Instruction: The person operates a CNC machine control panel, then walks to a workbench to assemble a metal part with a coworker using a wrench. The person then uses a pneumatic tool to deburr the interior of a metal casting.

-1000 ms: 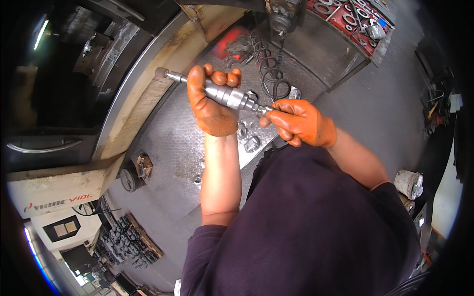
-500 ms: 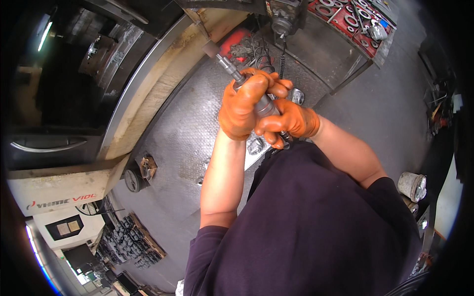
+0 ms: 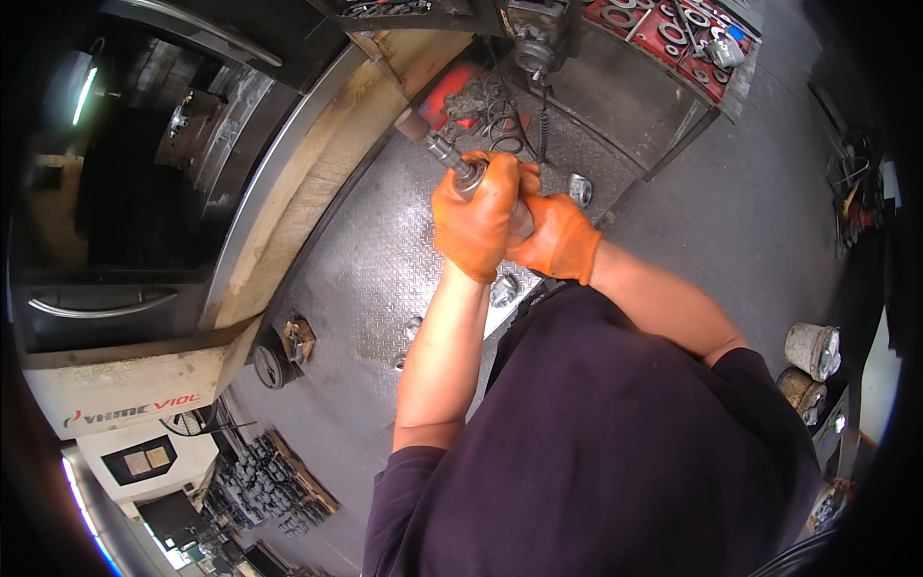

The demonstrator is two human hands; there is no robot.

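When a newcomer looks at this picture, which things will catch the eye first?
Probably the orange-gloved left hand and right hand at the centre, both holding a metal tool with its brownish tip toward the upper left. Next, a bright light strip in the dark machine interior at left, and metal rings on a red surface at upper right.

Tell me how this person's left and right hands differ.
The left hand grips the metal tool nearer its brown tip; the right hand holds it farther back. The left hand's forearm runs almost upright in the picture; the right hand's forearm slants in from the right. Both are gloved in orange and on the same tool.
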